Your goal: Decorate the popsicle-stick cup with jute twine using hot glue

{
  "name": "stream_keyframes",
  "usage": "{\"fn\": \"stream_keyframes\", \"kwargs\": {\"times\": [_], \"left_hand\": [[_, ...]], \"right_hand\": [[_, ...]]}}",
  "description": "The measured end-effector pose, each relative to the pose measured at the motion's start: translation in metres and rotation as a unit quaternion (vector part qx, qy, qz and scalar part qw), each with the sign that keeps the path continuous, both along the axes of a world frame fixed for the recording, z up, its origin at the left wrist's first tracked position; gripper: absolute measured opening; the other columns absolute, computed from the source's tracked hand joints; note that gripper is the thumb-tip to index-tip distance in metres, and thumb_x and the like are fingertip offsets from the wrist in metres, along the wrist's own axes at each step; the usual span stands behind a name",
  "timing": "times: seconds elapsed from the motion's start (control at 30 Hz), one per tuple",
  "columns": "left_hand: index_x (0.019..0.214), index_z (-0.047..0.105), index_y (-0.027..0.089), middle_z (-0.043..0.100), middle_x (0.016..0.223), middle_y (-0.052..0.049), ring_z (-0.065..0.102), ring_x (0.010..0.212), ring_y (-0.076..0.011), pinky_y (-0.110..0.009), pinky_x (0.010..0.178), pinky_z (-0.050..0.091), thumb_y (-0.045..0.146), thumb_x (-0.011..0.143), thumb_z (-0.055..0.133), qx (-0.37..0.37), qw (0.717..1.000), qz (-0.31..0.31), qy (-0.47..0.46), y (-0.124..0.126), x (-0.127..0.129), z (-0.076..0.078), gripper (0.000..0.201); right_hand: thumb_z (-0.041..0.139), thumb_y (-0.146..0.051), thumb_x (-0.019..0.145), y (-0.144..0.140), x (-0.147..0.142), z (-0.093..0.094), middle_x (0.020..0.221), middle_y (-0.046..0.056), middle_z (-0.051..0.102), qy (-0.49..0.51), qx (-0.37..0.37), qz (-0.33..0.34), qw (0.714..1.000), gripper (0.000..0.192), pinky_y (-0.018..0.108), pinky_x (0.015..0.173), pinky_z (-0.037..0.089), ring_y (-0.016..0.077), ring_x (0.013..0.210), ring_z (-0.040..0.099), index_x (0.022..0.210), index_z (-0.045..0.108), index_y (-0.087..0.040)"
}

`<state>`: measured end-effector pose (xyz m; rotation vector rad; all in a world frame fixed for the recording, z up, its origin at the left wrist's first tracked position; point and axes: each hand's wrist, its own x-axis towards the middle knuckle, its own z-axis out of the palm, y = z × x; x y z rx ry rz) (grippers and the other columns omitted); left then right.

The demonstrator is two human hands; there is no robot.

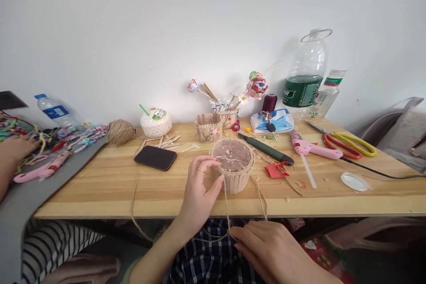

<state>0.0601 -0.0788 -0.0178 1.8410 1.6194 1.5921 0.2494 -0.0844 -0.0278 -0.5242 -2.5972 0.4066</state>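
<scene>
Jute twine (227,206) wraps the stick-built cup (233,164), left hand (199,191) steadying.

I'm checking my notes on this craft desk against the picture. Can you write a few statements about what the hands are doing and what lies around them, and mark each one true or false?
1. The left hand touches the round pot of wooden craft sticks at its twine-wrapped rim. True.
2. The right hand rests on the wooden table. False: it is below the table's front edge, holding the thin jute twine.
3. The black smartphone lies left of the pot. True.
4. The pink glue gun is held in the right hand. False: it lies on the table, right of the pot.
5. The yellow and red scissors lie near the table's right end. True.
</scene>
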Motion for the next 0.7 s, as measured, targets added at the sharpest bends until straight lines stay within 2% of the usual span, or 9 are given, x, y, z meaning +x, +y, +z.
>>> {"fn": "stream_keyframes", "kwargs": {"times": [0.2,0.33,0.43,0.57,0.63,0.7], "left_hand": [[0.100,0.057,0.023,0.054,0.106,-0.006,0.051,0.108,-0.0210,-0.042,0.098,0.040,0.012,0.087,0.049,0.015,1.000,0.000,0.012,0.000,-0.001,-0.001,0.018],[0.095,0.061,0.023,0.058,0.101,-0.005,0.054,0.102,-0.0203,-0.040,0.093,0.043,0.013,0.088,0.051,0.043,0.999,-0.012,0.022,0.006,-0.007,0.001,0.016],[0.089,0.065,0.023,0.060,0.095,-0.004,0.057,0.096,-0.0197,-0.038,0.089,0.045,0.014,0.086,0.056,0.066,0.997,-0.036,0.033,0.012,-0.014,0.003,0.013],[0.082,0.068,0.023,0.060,0.091,-0.004,0.058,0.098,-0.0203,-0.039,0.091,0.045,0.015,0.084,0.060,0.090,0.992,-0.072,0.042,0.020,-0.021,0.005,0.012],[0.082,0.068,0.023,0.060,0.091,-0.004,0.058,0.101,-0.0201,-0.038,0.091,0.046,0.014,0.084,0.060,0.092,0.991,-0.088,0.041,0.022,-0.022,0.005,0.012],[0.082,0.068,0.022,0.059,0.092,-0.004,0.059,0.103,-0.0198,-0.038,0.092,0.046,0.013,0.084,0.059,0.090,0.990,-0.097,0.037,0.023,-0.022,0.005,0.013]], "right_hand": [[0.038,-0.013,0.093,0.001,0.014,0.017,0.075,0.002,0.069,0.003,-0.061,-0.008,0.998,0.026,0.025,0.057,0.048,0.0148,0.064,0.065,0.097,0.062,-0.020],[0.044,-0.027,0.092,0.009,0.034,0.022,0.071,0.000,0.068,0.054,-0.158,-0.087,0.982,0.020,0.023,0.055,0.050,0.0148,0.059,0.064,0.090,0.064,-0.024],[0.045,-0.041,0.092,0.019,0.049,0.025,0.055,-0.001,0.060,0.118,-0.261,-0.161,0.945,0.027,0.023,0.050,0.048,0.0151,0.050,0.059,0.086,0.065,-0.023],[0.051,-0.052,0.087,0.033,0.056,0.022,0.048,-0.003,0.054,0.213,-0.401,-0.201,0.868,0.033,0.023,0.045,0.044,0.0132,0.045,0.052,0.089,0.063,-0.021],[0.054,-0.053,0.085,0.038,0.054,0.017,0.047,-0.004,0.052,0.242,-0.442,-0.214,0.837,0.035,0.023,0.043,0.041,0.0119,0.043,0.049,0.089,0.062,-0.019],[0.056,-0.054,0.083,0.043,0.051,0.012,0.046,-0.005,0.051,0.254,-0.451,-0.224,0.826,0.036,0.023,0.044,0.041,0.0116,0.042,0.048,0.088,0.062,-0.018]]}}
